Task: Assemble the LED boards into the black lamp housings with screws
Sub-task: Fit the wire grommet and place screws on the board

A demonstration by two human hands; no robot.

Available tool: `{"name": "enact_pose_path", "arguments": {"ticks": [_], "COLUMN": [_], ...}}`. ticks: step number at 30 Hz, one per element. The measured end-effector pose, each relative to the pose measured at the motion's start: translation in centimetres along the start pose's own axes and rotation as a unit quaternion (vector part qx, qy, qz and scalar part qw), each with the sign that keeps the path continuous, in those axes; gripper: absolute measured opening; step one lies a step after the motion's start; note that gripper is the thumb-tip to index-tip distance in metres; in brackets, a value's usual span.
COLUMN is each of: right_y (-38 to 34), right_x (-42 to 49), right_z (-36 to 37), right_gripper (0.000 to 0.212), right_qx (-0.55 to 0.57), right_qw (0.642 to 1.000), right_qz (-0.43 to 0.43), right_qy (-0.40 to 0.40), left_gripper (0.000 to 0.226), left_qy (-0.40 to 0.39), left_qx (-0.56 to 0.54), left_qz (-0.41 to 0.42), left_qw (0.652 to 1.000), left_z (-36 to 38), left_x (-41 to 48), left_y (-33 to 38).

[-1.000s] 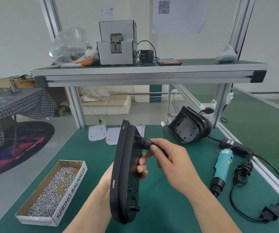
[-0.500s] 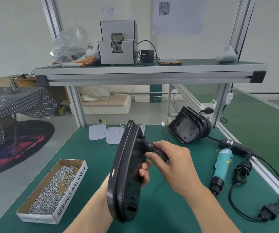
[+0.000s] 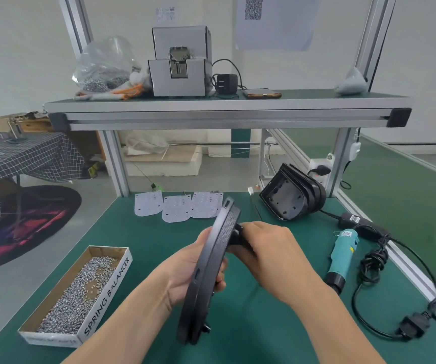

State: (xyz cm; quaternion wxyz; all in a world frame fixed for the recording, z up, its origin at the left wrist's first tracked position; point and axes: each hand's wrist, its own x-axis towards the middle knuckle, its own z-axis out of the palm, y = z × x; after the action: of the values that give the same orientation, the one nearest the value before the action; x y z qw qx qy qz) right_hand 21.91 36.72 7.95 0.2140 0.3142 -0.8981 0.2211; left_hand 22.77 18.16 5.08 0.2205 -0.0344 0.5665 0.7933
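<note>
My left hand [image 3: 188, 269] grips a black lamp housing [image 3: 209, 269] edge-on above the green bench, fingers wrapped round its right side. My right hand [image 3: 266, 250] pinches a black round fitting [image 3: 237, 232] on the housing's upper right face. Three white LED boards [image 3: 177, 207] lie flat at the far end of the bench. A stack of black housings [image 3: 293, 197] leans at the back right. An open cardboard box of screws [image 3: 80, 292] stands at the front left.
A teal electric screwdriver [image 3: 341, 254] lies right of my hands, its black cable [image 3: 374, 261] and plug [image 3: 412, 325] trailing along the right edge. An overhead shelf [image 3: 227, 111] carries a screw feeder machine [image 3: 180, 64], a bag of screws and a phone.
The housing has tilted, its top leaning further right and its lower end swinging left. My right hand stays on the black fitting and has closed in over it.
</note>
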Motion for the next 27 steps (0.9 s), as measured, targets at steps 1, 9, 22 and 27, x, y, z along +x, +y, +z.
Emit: {"name": "enact_pose_path", "arguments": {"ticks": [1, 9, 22, 27], "right_y": [0.0, 2.1, 0.9, 3.2], "right_x": [0.0, -0.7, -1.7, -0.9], "right_z": [0.2, 1.7, 2.7, 2.3], "right_gripper": [0.023, 0.047, 0.01, 0.047], "right_qx": [0.023, 0.694, 0.494, 0.482], "right_qw": [1.0, 0.648, 0.8, 0.81], "right_qz": [0.017, 0.304, 0.339, 0.298], "right_qy": [0.002, -0.071, 0.024, -0.149], "left_gripper": [0.021, 0.052, 0.063, 0.063], "left_qy": [0.0, 0.004, 0.037, 0.081], "left_qx": [-0.004, 0.085, 0.425, 0.37], "left_qz": [0.015, 0.138, 0.257, 0.236], "left_qw": [1.0, 0.987, 0.867, 0.895], "left_z": [-0.1, -1.5, -0.9, -2.0], "left_x": [0.4, 1.1, 2.2, 2.2], "left_y": [-0.1, 0.5, 0.9, -0.5]}}
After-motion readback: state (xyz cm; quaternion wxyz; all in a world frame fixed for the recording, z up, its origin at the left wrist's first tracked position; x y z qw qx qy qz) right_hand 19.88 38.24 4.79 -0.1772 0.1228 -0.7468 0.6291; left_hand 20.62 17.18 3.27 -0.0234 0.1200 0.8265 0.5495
